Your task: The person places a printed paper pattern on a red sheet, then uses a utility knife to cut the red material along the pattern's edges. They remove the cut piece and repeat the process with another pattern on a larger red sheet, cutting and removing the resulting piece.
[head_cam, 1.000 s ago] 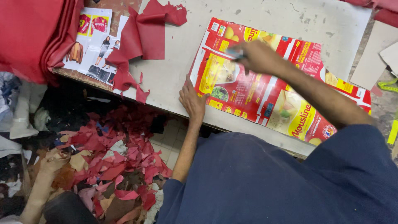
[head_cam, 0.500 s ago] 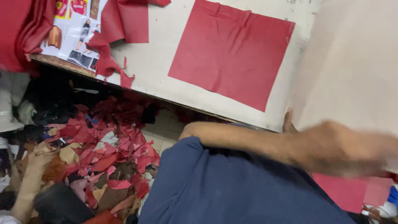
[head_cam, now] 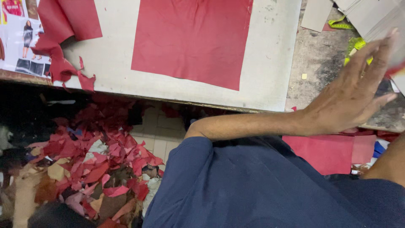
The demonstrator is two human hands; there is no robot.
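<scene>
We saw the left hand (head_cam: 352, 95) stretched out across the body toward three o'clock, forearm lying level from the elbow near the middle of the view. Its fingers (head_cam: 371, 50) were spread and nearly straight, pointing up toward one o'clock, palm turned away from us; the hand was open and had hold of nothing. It hovered over the bare grey tabletop (head_cam: 316, 63), just short of a blurred pale edge at the far right, and we could not tell what that edge was. A yellow tape measure (head_cam: 356, 42) lay just behind the fingers. Of the right arm only a strip of forearm (head_cam: 388, 162) showed at four o'clock; the right hand was out of view.

The red square sheet (head_cam: 192, 38) lay flat on the pale cutting board (head_cam: 270, 63) at twelve o'clock, well apart from the left hand. A crumpled red piece (head_cam: 63, 33) sat at ten o'clock beside a printed page (head_cam: 17, 38). Red scraps (head_cam: 93, 160) covered the floor at eight o'clock.

Half a second before, the arm had been a blur low in the view; it had since risen toward the table's right side and come sharp. The printed sheet seen a second before was gone, leaving the red square bare.
</scene>
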